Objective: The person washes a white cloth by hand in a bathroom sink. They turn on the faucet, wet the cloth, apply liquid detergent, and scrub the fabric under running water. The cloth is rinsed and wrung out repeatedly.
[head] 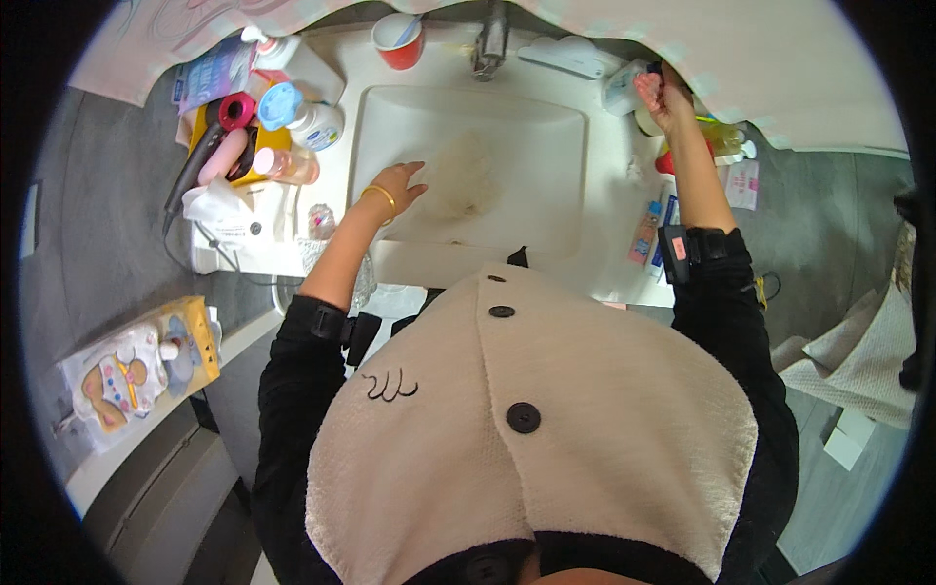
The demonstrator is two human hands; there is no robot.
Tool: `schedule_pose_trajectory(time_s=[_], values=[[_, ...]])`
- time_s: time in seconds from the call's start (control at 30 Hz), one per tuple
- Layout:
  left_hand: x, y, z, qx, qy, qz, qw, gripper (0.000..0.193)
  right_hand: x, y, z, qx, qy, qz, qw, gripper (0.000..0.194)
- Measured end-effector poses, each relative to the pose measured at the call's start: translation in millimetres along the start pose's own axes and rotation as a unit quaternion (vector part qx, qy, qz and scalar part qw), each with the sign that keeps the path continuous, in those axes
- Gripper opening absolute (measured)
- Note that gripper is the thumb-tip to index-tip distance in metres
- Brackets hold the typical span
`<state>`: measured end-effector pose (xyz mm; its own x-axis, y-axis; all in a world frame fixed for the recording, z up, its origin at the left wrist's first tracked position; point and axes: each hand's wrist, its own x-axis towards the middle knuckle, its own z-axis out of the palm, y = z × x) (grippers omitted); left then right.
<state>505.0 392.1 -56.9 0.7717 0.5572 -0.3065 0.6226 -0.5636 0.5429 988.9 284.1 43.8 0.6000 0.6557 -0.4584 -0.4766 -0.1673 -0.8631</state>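
Note:
My left hand (pixel 398 189), with a gold bangle at the wrist, is over the left side of the white washbasin (pixel 541 157). It holds nothing and its fingers are apart. A brownish stain marks the bottom of the basin. My right hand (pixel 667 102) reaches to the back right corner of the counter, beside a clear bottle (pixel 622 89) and below the pale cloth (pixel 775 66). Something pinkish shows at its fingers, too blurred to tell whether it is held. The chrome faucet (pixel 490 44) stands at the back of the basin.
A red and white cup (pixel 399 44) stands left of the faucet. Pump bottles (pixel 316 126), a hair dryer (pixel 197 168) with its cord and a tissue pack (pixel 245 212) crowd the left counter. Toothpaste tubes (pixel 645 232) lie at right. A printed bag (pixel 139 373) rests on a ledge lower left.

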Motion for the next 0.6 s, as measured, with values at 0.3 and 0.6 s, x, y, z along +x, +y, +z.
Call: schedule_pose_trajectory(time_s=[0.3, 0.6], values=[[24, 28, 24, 0.096, -0.056, -0.104, 0.988, 0.107, -42, 160, 87, -0.248, -0.181, 0.097, 0.947, 0.042], [56, 40, 43, 0.147, -0.069, -0.056, 0.985, 0.061, -45, 239, 119, -0.250, -0.286, 0.034, 0.925, 0.029]])
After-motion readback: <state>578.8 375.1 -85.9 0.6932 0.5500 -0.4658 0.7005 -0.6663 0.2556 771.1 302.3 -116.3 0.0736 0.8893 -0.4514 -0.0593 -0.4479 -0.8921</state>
